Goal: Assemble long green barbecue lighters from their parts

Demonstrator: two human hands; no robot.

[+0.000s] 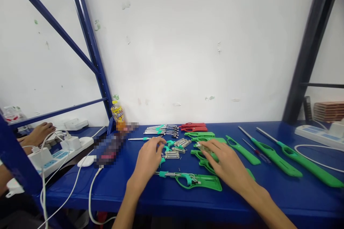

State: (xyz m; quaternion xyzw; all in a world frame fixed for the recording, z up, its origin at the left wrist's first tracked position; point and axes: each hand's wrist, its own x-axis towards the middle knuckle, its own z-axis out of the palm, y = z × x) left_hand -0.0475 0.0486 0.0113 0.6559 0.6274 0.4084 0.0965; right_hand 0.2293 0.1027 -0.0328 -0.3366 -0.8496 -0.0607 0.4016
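Observation:
On a blue table (150, 200), my left hand (147, 161) rests palm down, its fingertips pinched at a small teal part (170, 144) beside several little metal tubes (172, 154). My right hand (224, 161) lies over a pile of green lighter half-shells (200, 155); its fingers curl round a small clear piece (202, 146). An open green lighter shell (197, 180) with inner parts fitted lies just in front of both hands.
Red shells (193, 127) and metal nozzle rods (161, 129) lie further back. Two finished long green lighters (271, 154) (303, 162) lie at the right. A drink bottle (118, 114), power strips (57, 152) with cables and another person's hand (37, 134) are at the left.

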